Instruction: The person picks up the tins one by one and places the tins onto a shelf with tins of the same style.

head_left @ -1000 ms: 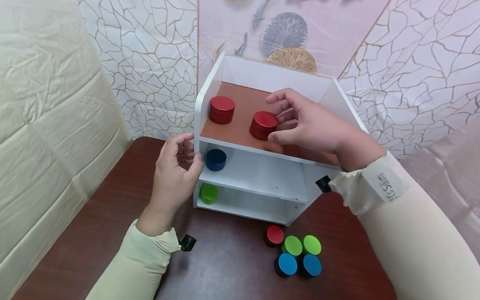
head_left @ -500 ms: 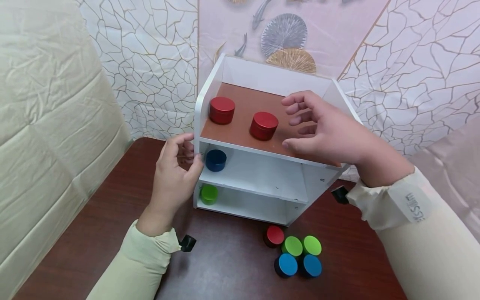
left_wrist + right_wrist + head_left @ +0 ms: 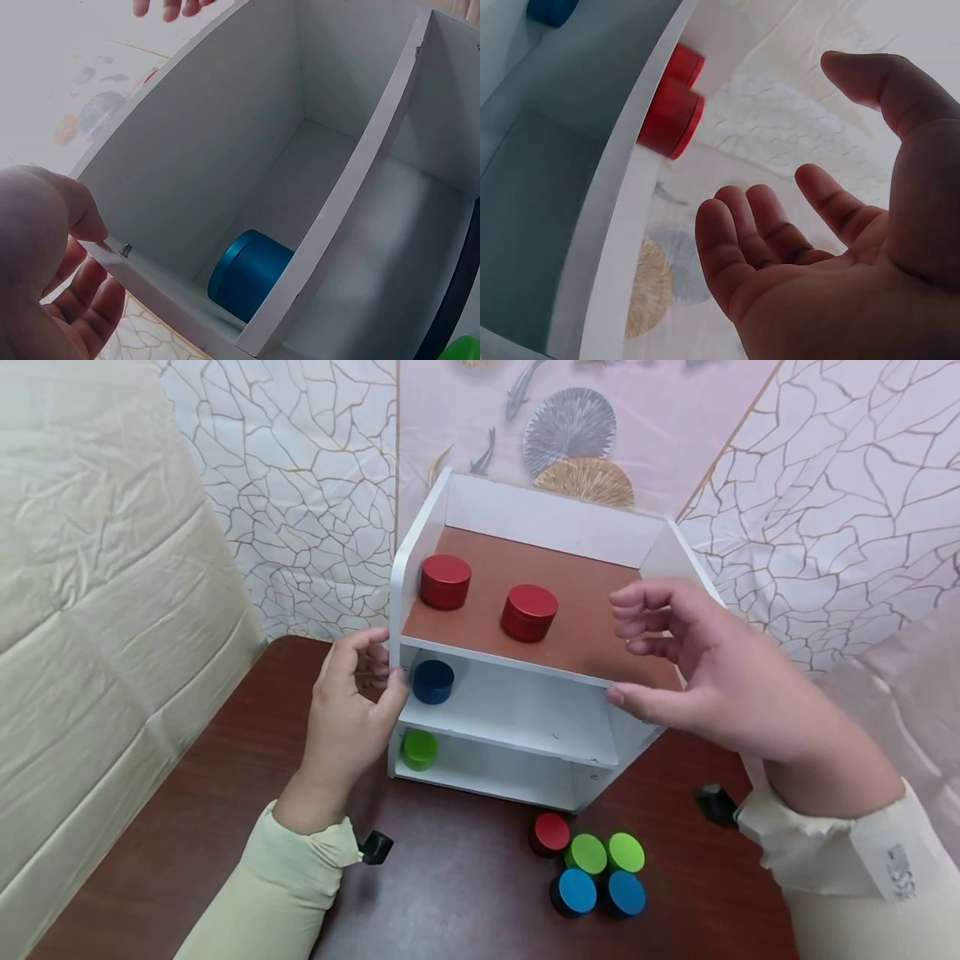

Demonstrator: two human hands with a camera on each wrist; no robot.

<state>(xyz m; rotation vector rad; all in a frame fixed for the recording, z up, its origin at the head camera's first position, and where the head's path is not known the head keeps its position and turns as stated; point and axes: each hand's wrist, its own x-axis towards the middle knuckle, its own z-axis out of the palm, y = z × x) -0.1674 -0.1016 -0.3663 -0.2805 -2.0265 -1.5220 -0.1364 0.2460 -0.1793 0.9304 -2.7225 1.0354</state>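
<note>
A white shelf unit [image 3: 510,697] with a brown top stands on the table. My left hand [image 3: 348,718] holds its left side panel, thumb at the front edge and fingers on the outer side; the left wrist view shows this grip too. Two round red tins sit on top: one in the left corner [image 3: 446,582], the other [image 3: 529,612] near the middle. My right hand [image 3: 712,677] hovers by the right end of the top, fingers loosely bent, holding nothing. A blue tin [image 3: 432,682] stands at the left of the middle shelf, a green tin [image 3: 419,750] at the left of the lowest.
On the dark table [image 3: 450,877], before the shelf's right end, tins stand grouped: a red tin [image 3: 551,833], two green tins [image 3: 587,853] and two blue tins [image 3: 575,892]. A cream cloth [image 3: 112,610] hangs at the left; a patterned backdrop [image 3: 300,485] stands behind.
My right hand has moved away from the middle red tin, to the right and towards me, leaving it standing on the top. My left hand has stayed on the side panel.
</note>
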